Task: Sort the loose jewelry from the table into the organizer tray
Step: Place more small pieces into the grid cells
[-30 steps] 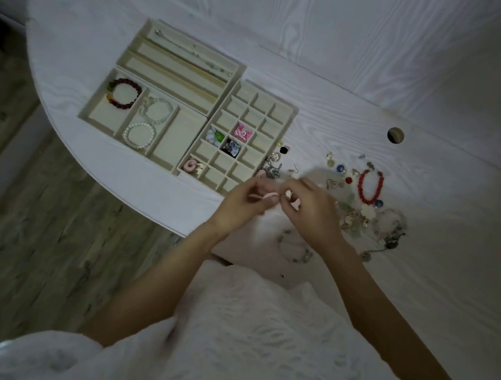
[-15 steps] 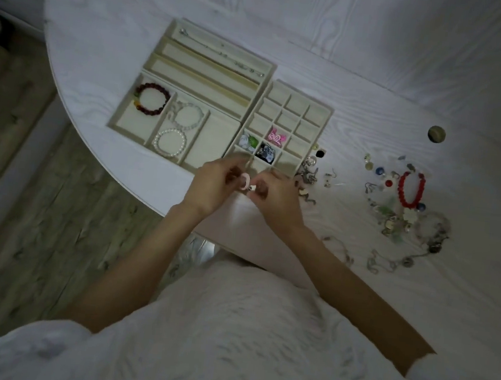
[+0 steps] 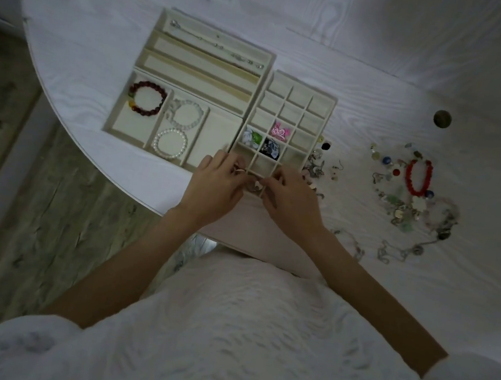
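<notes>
Your left hand (image 3: 215,186) and right hand (image 3: 291,200) meet over the near edge of the grid tray (image 3: 329,105); each grip is narrow, fingers curled in over the nearest cells; small pale pieces (image 3: 256,185) lie between the fingertips, but you cannot tell which grip, if either, pinches them. Take the grid tray as reference: in its middle cells sit a pink piece (image 3: 280,131), a green and white piece (image 3: 251,137) and a dark piece (image 3: 270,148); its far cells hold nothing visible. Touching the grid tray's left side is the bracelet tray (image 3: 218,130), holding a dark red bead bracelet (image 3: 147,98) and two white bead bracelets (image 3: 186,116) (image 3: 170,143); beyond that lies the long-slot tray (image 3: 199,73), with a thin chain (image 3: 218,45) in its farthest slot. Just beside the grid tray's right side rests a small cluster of earrings (image 3: 318,166); well to its right the loose jewelry (image 3: 402,205) is scattered on the table (image 3: 380,64), including a red bead bracelet (image 3: 418,176) and thin chains (image 3: 397,251).
</notes>
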`<state>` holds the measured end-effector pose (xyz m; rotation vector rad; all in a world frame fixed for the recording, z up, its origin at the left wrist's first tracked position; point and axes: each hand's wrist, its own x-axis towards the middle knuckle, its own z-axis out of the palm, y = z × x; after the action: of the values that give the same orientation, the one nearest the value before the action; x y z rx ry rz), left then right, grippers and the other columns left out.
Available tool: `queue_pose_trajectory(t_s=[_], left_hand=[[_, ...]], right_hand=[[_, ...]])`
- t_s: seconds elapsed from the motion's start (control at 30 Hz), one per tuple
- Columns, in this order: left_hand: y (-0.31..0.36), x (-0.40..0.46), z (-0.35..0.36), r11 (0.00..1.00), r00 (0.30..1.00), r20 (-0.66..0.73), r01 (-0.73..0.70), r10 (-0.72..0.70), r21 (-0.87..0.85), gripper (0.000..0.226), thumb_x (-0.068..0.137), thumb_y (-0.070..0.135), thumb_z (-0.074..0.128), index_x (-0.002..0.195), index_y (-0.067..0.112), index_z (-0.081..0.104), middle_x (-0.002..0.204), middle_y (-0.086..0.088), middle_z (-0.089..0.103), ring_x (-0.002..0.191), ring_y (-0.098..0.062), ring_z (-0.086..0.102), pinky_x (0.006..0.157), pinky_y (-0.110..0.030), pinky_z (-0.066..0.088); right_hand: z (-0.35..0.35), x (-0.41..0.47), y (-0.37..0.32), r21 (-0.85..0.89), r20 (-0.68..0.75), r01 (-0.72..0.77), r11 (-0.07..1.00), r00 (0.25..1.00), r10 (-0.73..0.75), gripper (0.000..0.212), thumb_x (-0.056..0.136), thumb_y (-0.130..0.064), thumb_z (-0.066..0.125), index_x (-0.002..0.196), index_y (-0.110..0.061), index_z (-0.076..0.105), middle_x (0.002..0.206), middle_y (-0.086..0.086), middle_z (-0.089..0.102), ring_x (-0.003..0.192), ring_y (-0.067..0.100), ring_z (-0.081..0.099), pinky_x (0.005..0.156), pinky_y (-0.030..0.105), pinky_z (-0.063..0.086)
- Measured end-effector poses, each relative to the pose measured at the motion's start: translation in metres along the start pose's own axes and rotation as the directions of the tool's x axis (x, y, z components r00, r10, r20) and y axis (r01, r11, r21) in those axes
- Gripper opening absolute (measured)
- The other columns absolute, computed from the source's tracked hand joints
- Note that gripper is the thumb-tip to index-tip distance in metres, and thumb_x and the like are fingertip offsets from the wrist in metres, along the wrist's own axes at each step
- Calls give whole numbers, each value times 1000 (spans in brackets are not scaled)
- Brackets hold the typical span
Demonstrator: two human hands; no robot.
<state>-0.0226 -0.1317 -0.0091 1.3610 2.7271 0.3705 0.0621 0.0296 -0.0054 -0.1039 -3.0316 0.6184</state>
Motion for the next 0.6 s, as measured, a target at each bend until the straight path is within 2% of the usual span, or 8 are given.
queue_pose_trajectory(t_s=[0.1, 0.3, 0.4, 0.47, 0.6], left_hand=[[6, -2, 2, 999, 999, 47, 21, -23, 39, 31, 82, 25, 42, 97, 23, 69, 101, -4, 56, 91, -22, 41, 70, -32, 29], [7, -1, 4, 997, 996, 71, 40, -44, 59, 32, 81, 25, 40, 96, 22, 68, 104, -7, 57, 93, -24, 40, 71, -32, 26], [5, -1, 3, 998, 997, 65, 41, -44, 40, 37, 80, 25, 39, 101, 24, 68, 107, -7, 57, 95, -24, 40, 72, -34, 28], [4, -2, 3, 998, 997, 67, 48, -50, 32, 39, 79, 25, 39, 103, 24, 68, 108, -7, 58, 98, -25, 41, 72, -36, 32], [3, 0, 2, 998, 997, 61, 49, -51, 35, 38, 81, 27, 38, 99, 26, 71, 108, -6, 59, 100, -25, 40, 73, -37, 35]], right_hand=[[3, 4, -2, -93, -25, 61, 994, 998, -63, 8, 79, -14, 68, 79, -5, 69, 77, 9, 55, 69, 24, 54, 56, 24, 32], [13, 2, -6, -75, 21, 106, 992, 994, -105, 9, 79, -12, 68, 76, -4, 68, 77, 10, 54, 70, 26, 52, 56, 33, 44], [10, 2, -6, -45, -16, 78, 996, 997, -78, 8, 82, -13, 64, 82, -6, 66, 77, 9, 54, 69, 23, 52, 56, 29, 38], [9, 2, -6, -23, 7, 100, 995, 995, -100, 17, 86, -18, 54, 89, -10, 68, 80, 8, 54, 71, 22, 50, 59, 26, 33], [8, -1, -2, -48, 74, 126, 991, 990, -122, 28, 88, -26, 46, 92, -15, 71, 80, 6, 52, 72, 21, 48, 61, 28, 35]])
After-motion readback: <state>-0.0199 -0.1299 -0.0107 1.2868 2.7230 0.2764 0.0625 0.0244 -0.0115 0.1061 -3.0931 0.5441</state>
